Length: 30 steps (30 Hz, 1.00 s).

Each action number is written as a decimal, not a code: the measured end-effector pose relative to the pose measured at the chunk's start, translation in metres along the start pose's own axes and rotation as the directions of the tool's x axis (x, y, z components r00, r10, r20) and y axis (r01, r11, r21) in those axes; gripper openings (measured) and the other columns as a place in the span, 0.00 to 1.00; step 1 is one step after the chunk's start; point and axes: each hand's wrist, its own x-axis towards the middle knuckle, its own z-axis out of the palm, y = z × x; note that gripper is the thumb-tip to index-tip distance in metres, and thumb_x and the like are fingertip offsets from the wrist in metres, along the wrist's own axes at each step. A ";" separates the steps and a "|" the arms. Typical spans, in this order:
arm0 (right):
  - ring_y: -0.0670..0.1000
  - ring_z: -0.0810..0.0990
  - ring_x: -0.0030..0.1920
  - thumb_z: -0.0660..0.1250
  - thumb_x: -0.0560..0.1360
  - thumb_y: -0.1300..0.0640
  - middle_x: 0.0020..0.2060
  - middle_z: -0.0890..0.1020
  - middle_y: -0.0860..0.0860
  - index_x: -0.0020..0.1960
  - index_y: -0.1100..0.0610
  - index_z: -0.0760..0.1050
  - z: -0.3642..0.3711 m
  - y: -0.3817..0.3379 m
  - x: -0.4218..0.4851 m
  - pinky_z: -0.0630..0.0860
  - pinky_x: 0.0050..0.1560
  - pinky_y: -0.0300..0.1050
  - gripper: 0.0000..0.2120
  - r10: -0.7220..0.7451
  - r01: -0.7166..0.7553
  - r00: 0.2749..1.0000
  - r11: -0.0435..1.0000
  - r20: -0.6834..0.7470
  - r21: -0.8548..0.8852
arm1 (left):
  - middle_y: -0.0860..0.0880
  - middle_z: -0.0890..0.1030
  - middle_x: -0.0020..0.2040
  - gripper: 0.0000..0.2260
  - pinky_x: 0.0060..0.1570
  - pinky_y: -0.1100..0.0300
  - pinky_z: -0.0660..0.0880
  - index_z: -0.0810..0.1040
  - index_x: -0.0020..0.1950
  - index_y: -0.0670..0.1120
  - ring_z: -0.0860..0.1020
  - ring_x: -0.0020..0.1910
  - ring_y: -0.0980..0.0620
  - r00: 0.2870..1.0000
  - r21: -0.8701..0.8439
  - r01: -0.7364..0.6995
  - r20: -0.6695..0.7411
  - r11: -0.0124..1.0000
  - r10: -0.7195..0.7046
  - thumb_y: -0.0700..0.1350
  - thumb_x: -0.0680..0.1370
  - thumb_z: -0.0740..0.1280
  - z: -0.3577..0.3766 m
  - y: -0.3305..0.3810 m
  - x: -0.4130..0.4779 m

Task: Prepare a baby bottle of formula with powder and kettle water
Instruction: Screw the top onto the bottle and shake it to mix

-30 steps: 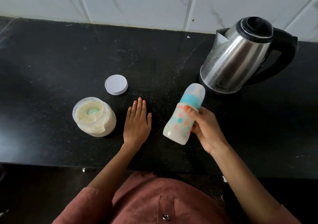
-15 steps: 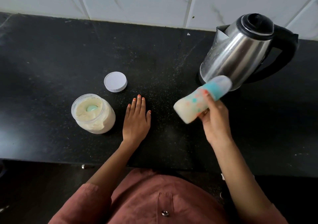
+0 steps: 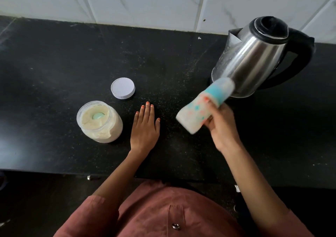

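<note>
A black counter (image 3: pixel 54 63) is seen from above, with a person's two bare hands over it. The baby bottle (image 3: pixel 201 107) is gripped around its middle by the right hand (image 3: pixel 221 127) and held clear of the counter. It is tilted, with its capped top pointing to 2 o'clock, and is blurred. A milky white fill is visible inside, and the teal collar and clear cap are fitted. The left hand (image 3: pixel 145 125) is laid flat on the counter, fingers straight, holding nothing.

From that flat hand, the open powder jar (image 3: pixel 100 122) stands at 9 o'clock with a teal scoop (image 3: pixel 98 116) sunk in it. The jar lid (image 3: pixel 123 88) lies at 11 o'clock, and the steel kettle (image 3: pixel 254 58) stands at 2 o'clock beyond the bottle.

Powder and water are judged already added, and mixing by shaking appears under way. The jar is not yet closed.
</note>
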 end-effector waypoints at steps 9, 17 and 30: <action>0.46 0.83 0.46 0.70 0.68 0.52 0.48 0.82 0.51 0.57 0.55 0.74 -0.007 -0.005 0.005 0.79 0.39 0.40 0.19 -0.014 0.051 0.988 0.970 -0.154 0.240 | 0.47 0.47 0.77 0.24 0.72 0.56 0.41 0.46 0.76 0.43 0.45 0.76 0.51 1.000 0.007 -0.002 0.004 1.000 0.002 0.52 0.82 0.46 0.001 0.000 0.000; 0.47 0.83 0.48 0.73 0.61 0.49 0.46 0.84 0.49 0.51 0.54 0.77 -0.011 -0.007 -0.003 0.79 0.41 0.41 0.20 -0.063 0.075 0.993 0.990 -0.105 0.122 | 0.46 0.48 0.77 0.24 0.73 0.56 0.42 0.47 0.76 0.43 0.46 0.76 0.50 1.000 0.006 -0.003 -0.007 1.000 0.003 0.51 0.82 0.47 0.001 0.000 0.000; 0.48 0.82 0.52 0.72 0.60 0.49 0.52 0.81 0.52 0.59 0.56 0.74 -0.004 -0.004 0.002 0.79 0.45 0.43 0.28 -0.112 0.136 0.982 0.978 -0.150 0.160 | 0.47 0.46 0.77 0.24 0.73 0.56 0.41 0.46 0.76 0.44 0.45 0.76 0.51 1.000 -0.008 0.000 -0.005 1.000 0.000 0.51 0.82 0.46 0.000 0.000 -0.001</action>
